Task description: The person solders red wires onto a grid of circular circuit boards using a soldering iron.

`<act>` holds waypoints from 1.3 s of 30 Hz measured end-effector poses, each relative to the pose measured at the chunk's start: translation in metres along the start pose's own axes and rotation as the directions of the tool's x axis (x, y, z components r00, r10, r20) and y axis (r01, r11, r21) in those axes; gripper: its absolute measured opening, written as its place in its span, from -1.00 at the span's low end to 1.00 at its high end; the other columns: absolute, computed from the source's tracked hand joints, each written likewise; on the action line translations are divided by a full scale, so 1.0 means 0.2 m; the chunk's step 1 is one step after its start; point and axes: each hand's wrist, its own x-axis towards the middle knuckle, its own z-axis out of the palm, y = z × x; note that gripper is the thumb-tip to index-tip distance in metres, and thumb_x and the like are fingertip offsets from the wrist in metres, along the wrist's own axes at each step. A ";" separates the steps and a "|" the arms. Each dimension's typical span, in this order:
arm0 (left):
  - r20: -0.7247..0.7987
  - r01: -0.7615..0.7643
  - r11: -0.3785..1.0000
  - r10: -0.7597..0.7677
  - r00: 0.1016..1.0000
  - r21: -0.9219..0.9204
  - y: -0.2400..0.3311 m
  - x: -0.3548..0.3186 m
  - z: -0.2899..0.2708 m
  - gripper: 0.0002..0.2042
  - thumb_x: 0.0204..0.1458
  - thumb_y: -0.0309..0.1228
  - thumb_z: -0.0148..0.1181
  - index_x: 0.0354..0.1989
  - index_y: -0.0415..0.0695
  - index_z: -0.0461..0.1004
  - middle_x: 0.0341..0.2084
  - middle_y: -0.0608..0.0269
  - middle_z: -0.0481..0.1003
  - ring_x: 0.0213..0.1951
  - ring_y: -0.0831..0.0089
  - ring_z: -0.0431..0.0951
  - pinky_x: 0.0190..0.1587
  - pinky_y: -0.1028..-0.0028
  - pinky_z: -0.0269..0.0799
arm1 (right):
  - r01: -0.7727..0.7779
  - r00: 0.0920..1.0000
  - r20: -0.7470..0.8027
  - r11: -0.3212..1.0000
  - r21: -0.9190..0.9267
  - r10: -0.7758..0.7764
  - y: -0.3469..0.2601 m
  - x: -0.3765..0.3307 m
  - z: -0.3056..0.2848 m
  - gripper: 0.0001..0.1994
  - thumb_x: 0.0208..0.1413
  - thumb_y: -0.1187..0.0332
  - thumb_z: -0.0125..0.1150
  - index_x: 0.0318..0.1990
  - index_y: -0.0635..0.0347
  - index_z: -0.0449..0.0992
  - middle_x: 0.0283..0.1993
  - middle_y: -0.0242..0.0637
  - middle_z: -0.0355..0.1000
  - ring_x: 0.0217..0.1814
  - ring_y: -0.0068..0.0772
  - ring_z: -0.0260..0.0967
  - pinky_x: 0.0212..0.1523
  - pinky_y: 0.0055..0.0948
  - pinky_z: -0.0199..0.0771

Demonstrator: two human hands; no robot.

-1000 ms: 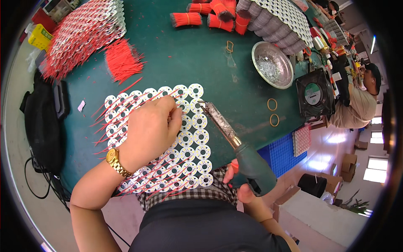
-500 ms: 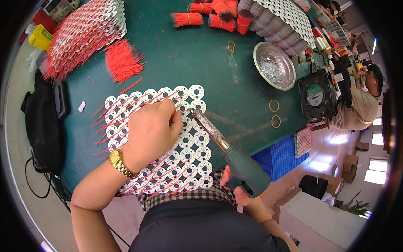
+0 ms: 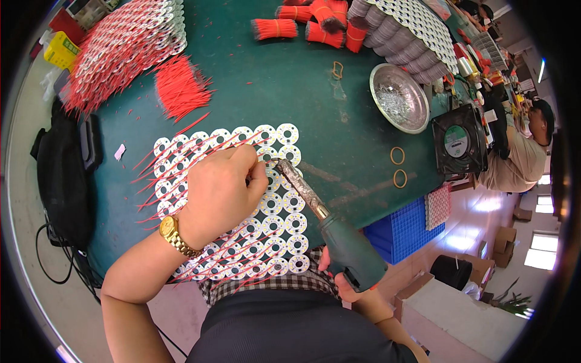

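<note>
Head view shows our left hand (image 3: 221, 193) pinching a red wire (image 3: 257, 158) onto the panel of round white LED boards (image 3: 266, 227) at frame centre; our right hand (image 3: 339, 281) grips the soldering iron (image 3: 330, 227). We should keep the tip steady on the pad.

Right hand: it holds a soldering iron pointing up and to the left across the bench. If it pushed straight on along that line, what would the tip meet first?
Most likely the left hand: the soldering iron in the right hand already ends at its fingertips, over the sheet of white round boards. Depth is unclear, so it might touch a board first.
</note>
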 end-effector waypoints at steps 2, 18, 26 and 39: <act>0.000 0.001 1.000 -0.001 1.000 -0.007 0.00 0.00 0.00 -0.83 -0.06 -0.52 0.27 -0.57 -0.14 0.37 -0.74 0.24 0.39 -0.67 0.30 0.44 -0.59 0.34 0.30 | 0.009 1.000 0.015 0.999 -0.041 -0.008 0.01 0.00 0.00 -0.53 0.02 0.01 0.26 -0.12 0.25 0.41 -0.24 -0.33 0.39 -0.30 -0.53 0.31 -0.18 -0.43 0.37; 0.016 0.010 1.000 -0.010 1.000 0.006 0.00 -0.01 -0.02 -0.81 -0.03 -0.49 0.27 -0.59 -0.15 0.37 -0.73 0.18 0.40 -0.64 0.19 0.44 -0.54 0.28 0.33 | 0.095 0.992 -0.089 0.989 0.113 -0.085 0.06 -0.02 0.05 -0.16 0.01 -0.36 0.19 0.23 0.16 0.28 -0.34 -0.27 0.38 -0.38 -0.50 0.30 -0.44 -0.55 0.23; 0.150 0.260 0.962 -0.270 0.951 0.084 0.05 0.06 -0.32 -0.81 0.11 -0.40 0.22 -0.47 -0.21 0.39 -0.63 0.07 0.45 -0.53 0.09 0.51 -0.47 0.20 0.37 | 0.142 0.983 -0.129 0.985 0.103 -0.128 0.07 -0.03 0.04 -0.08 -0.03 -0.37 0.23 0.25 0.23 0.24 -0.34 -0.29 0.37 -0.38 -0.49 0.34 -0.37 -0.49 0.36; 0.232 0.098 0.995 -0.094 0.968 -0.006 0.05 -0.06 -0.10 -0.86 0.10 -0.48 0.16 -0.46 -0.20 0.36 -0.67 0.06 0.41 -0.56 0.11 0.47 -0.50 0.21 0.32 | 0.140 0.989 -0.085 0.956 0.259 -0.121 0.09 -0.10 0.05 -0.20 -0.02 -0.30 0.29 0.13 0.22 0.37 -0.32 -0.25 0.40 -0.34 -0.49 0.36 -0.40 -0.54 0.29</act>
